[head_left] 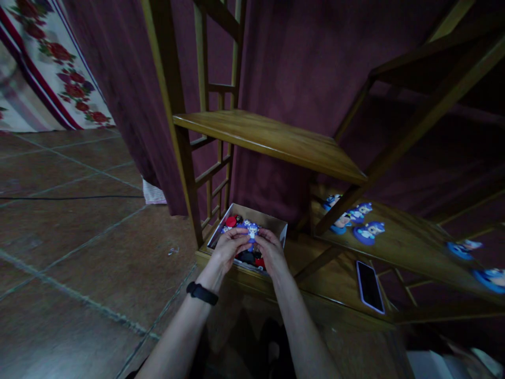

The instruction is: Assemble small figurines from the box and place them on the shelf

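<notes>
Between the fingertips of both my hands is a small purple-and-white figurine (253, 231), held upright over an open cardboard box. My left hand (229, 246), with a black band on its wrist, pinches the figurine from the left. From the other side, my right hand (270, 249) closes its fingers on it. Below them the box (279, 227) stands on the low wooden shelf and holds several more small figurines in purple, red and black. My hands cover part of its contents.
A wooden shelf board (268, 138) juts out above the box. Several purple and blue figurines (369, 231) stand on the shelf to the right. A phone (370, 287) lies on the lower board. Dark curtains (284, 68) hang behind. A black cable (71, 198) crosses the tiled floor.
</notes>
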`<state>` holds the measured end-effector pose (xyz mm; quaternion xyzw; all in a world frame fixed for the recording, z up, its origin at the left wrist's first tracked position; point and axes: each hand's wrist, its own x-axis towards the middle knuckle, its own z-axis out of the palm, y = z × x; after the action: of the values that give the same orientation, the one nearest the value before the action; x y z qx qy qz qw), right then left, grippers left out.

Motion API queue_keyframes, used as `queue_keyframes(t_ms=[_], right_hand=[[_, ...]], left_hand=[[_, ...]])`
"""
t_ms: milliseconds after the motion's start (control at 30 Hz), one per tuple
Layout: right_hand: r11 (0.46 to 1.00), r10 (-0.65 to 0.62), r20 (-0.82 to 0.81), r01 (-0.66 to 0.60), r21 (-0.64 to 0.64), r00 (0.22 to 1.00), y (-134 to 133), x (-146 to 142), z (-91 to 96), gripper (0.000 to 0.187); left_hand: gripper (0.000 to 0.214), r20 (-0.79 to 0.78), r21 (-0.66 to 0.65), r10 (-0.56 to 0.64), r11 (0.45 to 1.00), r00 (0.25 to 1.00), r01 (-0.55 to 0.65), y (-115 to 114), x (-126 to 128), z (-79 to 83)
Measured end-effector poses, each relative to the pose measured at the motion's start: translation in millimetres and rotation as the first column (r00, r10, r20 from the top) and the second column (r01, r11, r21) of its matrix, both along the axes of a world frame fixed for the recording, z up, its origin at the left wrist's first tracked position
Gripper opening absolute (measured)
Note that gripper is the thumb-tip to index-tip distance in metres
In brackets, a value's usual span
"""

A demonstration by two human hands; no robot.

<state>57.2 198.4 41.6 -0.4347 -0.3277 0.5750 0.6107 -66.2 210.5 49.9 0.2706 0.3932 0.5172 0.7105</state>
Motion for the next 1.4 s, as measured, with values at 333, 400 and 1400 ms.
queue_keyframes(t_ms=[333,400,1400], right_hand=[[1.0,0.01,-0.069,-0.011,-0.019,0.998,0,-3,0.2,0.024],[1.0,0.018,-0.071,-0.02,-0.024,0.997,0,-3,-0.3,0.024],[0.993,0.101,0.149,-0.108,0.038,0.984,-4,14,21.3,0.027]], left_hand=[[0.024,-0.018,-0.043,0.015,0.999,1.0,-0.016,-1,-1,2.2],[0.027,-0.017,-0.053,0.031,0.998,0.999,-0.032,-1,-1,1.6],[0.031,-0.138,0.111,-0.11,0.986,0.984,0.126,-2,-8,8.0]])
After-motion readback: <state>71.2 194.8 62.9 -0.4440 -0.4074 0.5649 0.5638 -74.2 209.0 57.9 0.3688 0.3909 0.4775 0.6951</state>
